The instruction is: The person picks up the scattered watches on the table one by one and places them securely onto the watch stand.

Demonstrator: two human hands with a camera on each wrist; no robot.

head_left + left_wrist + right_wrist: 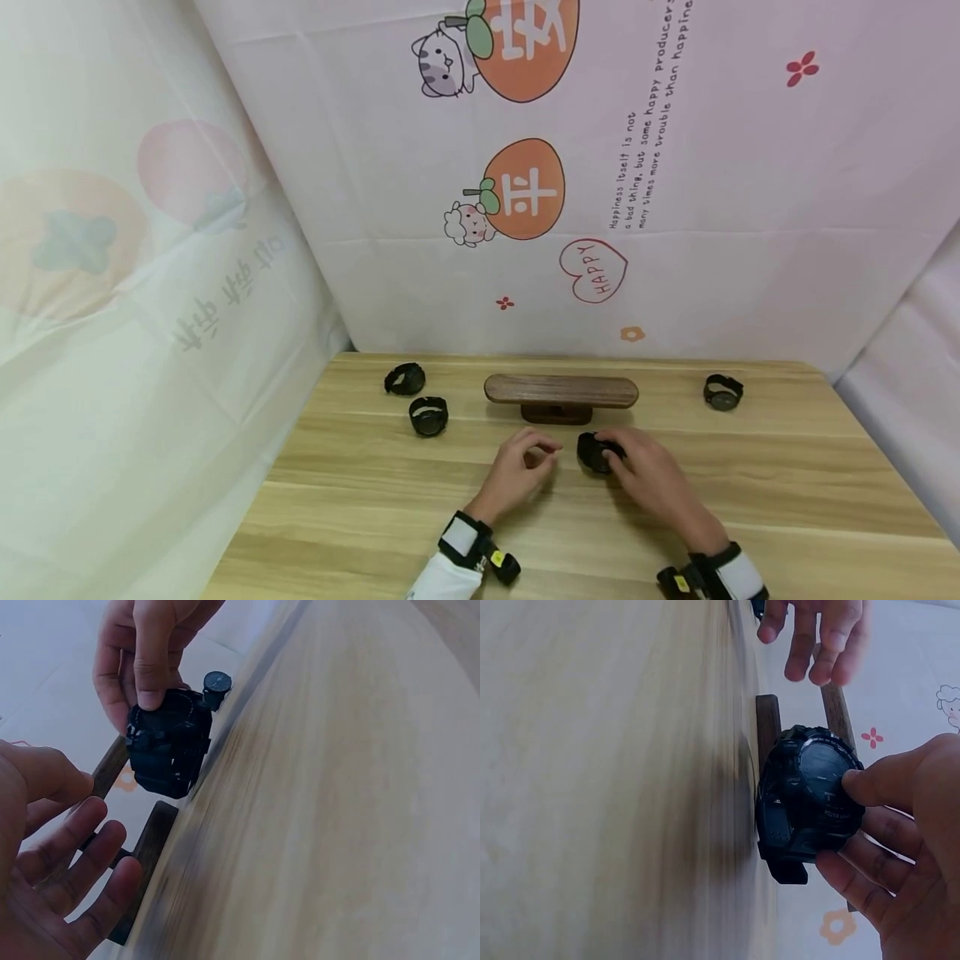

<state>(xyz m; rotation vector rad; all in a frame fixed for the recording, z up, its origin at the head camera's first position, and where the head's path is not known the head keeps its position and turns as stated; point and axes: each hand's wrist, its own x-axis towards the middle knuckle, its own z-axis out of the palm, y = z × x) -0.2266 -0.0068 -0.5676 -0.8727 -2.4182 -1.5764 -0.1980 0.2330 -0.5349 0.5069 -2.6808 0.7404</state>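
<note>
My right hand [654,477] pinches a black wristwatch [592,455] between thumb and fingers, low over the table in front of the wooden stand. In the right wrist view, the thumb lies on the edge of the round dial [826,780], and the strap loops back on itself. My left hand [516,472] is to the left of this watch, loosely curved with nothing in it. Its spread, half-bent fingers show apart from the watch in the left wrist view. Just behind both hands, the dark wooden watch stand [561,390] has a bare horizontal bar on a short base.
Two more black watches, one farther back [406,379] and one nearer [429,417], lie at the table's left rear. Another watch [723,393] is at the right rear. A printed white cloth [420,292] hangs behind the wooden table [337,517].
</note>
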